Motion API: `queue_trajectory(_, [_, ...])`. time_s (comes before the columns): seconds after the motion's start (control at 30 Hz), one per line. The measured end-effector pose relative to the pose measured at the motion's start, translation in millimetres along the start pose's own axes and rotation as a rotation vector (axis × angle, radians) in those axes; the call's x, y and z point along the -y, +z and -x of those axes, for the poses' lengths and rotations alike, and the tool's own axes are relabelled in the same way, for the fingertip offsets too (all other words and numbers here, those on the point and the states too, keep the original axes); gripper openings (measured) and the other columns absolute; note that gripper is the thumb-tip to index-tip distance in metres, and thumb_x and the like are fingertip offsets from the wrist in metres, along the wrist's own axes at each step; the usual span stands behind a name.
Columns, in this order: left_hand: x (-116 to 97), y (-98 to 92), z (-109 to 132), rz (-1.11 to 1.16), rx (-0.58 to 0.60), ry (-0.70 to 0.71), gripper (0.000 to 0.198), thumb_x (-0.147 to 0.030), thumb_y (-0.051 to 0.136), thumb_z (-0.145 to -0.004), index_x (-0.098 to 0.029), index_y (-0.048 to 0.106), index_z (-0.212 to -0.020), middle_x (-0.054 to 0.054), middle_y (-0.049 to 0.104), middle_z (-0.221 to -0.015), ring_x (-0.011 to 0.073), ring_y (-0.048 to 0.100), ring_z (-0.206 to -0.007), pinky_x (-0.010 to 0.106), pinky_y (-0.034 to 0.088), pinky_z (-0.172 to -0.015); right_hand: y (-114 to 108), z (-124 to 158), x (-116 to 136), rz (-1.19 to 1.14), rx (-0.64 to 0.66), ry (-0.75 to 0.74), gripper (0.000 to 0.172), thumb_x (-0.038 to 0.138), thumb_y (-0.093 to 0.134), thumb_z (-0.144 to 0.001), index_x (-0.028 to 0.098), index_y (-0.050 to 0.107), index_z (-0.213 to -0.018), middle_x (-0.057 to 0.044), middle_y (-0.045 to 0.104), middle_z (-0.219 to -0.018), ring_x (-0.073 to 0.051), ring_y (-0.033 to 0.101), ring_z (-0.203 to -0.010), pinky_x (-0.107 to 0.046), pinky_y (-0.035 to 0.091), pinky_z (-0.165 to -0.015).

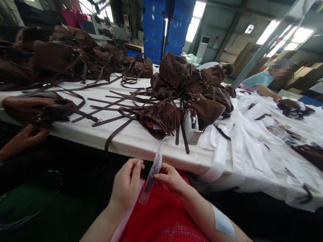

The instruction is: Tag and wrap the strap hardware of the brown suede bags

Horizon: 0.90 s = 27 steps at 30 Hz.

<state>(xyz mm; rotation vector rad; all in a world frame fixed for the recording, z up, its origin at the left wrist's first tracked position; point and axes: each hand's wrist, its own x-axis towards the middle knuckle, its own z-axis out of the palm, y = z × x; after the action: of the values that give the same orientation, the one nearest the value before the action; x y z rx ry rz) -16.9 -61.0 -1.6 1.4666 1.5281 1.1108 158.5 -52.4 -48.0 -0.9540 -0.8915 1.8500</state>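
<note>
My left hand point(126, 184) and my right hand point(170, 178) are low in front of me, over my red lap, below the table edge. Between them stands a narrow clear plastic sleeve point(153, 171), running up toward the table. My right hand pinches its middle with thumb and fingers. My left hand is curled with fingers pressed together beside the sleeve's lower part; I cannot tell whether it grips it. A brown fringed suede bag point(160, 117) lies on the white table point(131, 137) just beyond the sleeve's top.
Piles of brown suede bags point(63, 53) and loose straps point(111, 101) cover the table's left and middle. White paper sheets point(252, 148) spread right. Another person's hands point(22, 137) hold a bag at far left. A seated person point(264, 82) works at far right. Blue crates point(161, 27) stand behind.
</note>
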Motion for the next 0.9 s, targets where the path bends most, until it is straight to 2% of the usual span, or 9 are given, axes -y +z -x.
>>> queue_trajectory(0.1, [5,-10.9,31,0.102,0.329,-0.281,0.062,-0.071,0.036,-0.087,-0.021,0.051,-0.055,-0.002,0.045,-0.04,0.0112,0.041,-0.039,0.025,0.033,-0.045,-4,-3,-7,-0.021,-0.029,-0.023,0.037,0.034,0.087,-0.058,0.016,0.069,-0.085,-0.002,0.069,-0.073,-0.012,0.059,-0.056,-0.023,0.046,-0.055])
queue_trajectory(0.17, [11,-3.4,39,0.294,0.554,-0.538,0.071,-0.081,0.029,-0.081,-0.018,0.057,-0.064,0.0,0.053,-0.044,0.0079,0.033,-0.034,0.023,0.019,-0.039,-5,-5,-11,-0.017,-0.039,-0.035,0.038,0.034,0.087,-0.058,0.016,0.069,-0.085,-0.003,0.07,-0.074,-0.013,0.06,-0.057,-0.025,0.047,-0.057])
queue_trajectory(0.27, [19,16.4,30,0.576,0.591,-0.757,0.077,-0.086,0.03,-0.075,-0.017,0.059,-0.086,0.006,0.068,-0.068,0.0048,0.033,-0.033,0.021,0.01,-0.038,-5,-5,-10,0.01,-0.036,-0.08,0.034,0.031,0.088,-0.058,0.016,0.07,-0.082,-0.004,0.071,-0.076,-0.016,0.063,-0.064,-0.027,0.05,-0.062])
queue_trajectory(0.47, [16,39.0,-1,0.516,0.466,-0.625,0.051,-0.064,0.059,-0.072,-0.014,0.059,-0.081,0.0,0.061,-0.065,0.0032,0.038,-0.037,0.018,0.016,-0.038,-20,3,5,0.159,0.167,-0.131,0.023,0.031,0.081,-0.07,0.014,0.07,-0.083,-0.001,0.066,-0.07,-0.013,0.059,-0.063,-0.027,0.048,-0.065])
queue_trajectory(0.57, [8,38.7,-14,0.392,0.575,-0.529,0.039,-0.053,0.054,-0.075,-0.014,0.06,-0.078,-0.004,0.053,-0.054,0.0037,0.033,-0.035,0.018,0.016,-0.037,-37,4,10,0.245,0.111,-0.118,0.023,0.032,0.078,-0.073,0.014,0.071,-0.086,-0.002,0.066,-0.072,-0.013,0.058,-0.066,-0.024,0.046,-0.065])
queue_trajectory(0.67, [-1,34.9,-26,0.283,0.789,-0.498,0.035,-0.046,0.048,-0.075,-0.014,0.062,-0.082,-0.006,0.048,-0.049,0.0046,0.03,-0.034,0.019,0.016,-0.036,-45,-1,11,0.205,-0.018,-0.08,0.032,0.041,0.075,-0.076,0.015,0.07,-0.094,0.003,0.059,-0.061,-0.008,0.048,-0.05,-0.02,0.037,-0.051])
queue_trajectory(0.73, [-5,33.2,-32,0.217,0.9,-0.494,0.031,-0.041,0.047,-0.072,-0.014,0.062,-0.078,-0.006,0.048,-0.049,0.005,0.029,-0.034,0.02,0.016,-0.036,-41,-5,12,0.176,0.025,-0.008,0.038,0.044,0.076,-0.075,0.013,0.071,-0.095,0.004,0.056,-0.058,-0.006,0.043,-0.047,-0.019,0.036,-0.05])
queue_trajectory(0.83, [-3,32.0,-37,0.161,0.949,-0.512,0.028,-0.041,0.049,-0.07,-0.015,0.059,-0.068,-0.004,0.049,-0.048,0.0064,0.031,-0.034,0.021,0.017,-0.036,-29,-12,11,0.103,0.072,0.043,0.04,0.043,0.083,-0.065,0.012,0.073,-0.089,0.002,0.06,-0.062,-0.009,0.052,-0.054,-0.022,0.043,-0.059])
queue_trajectory(0.9, [1,29.7,-38,0.094,0.877,-0.487,0.029,-0.043,0.052,-0.071,-0.015,0.06,-0.071,-0.002,0.054,-0.052,0.0089,0.038,-0.037,0.022,0.023,-0.038,-23,-19,10,0.116,0.021,-0.017,0.041,0.042,0.086,-0.06,0.014,0.073,-0.087,0.0,0.065,-0.068,-0.013,0.058,-0.062,-0.026,0.047,-0.064])
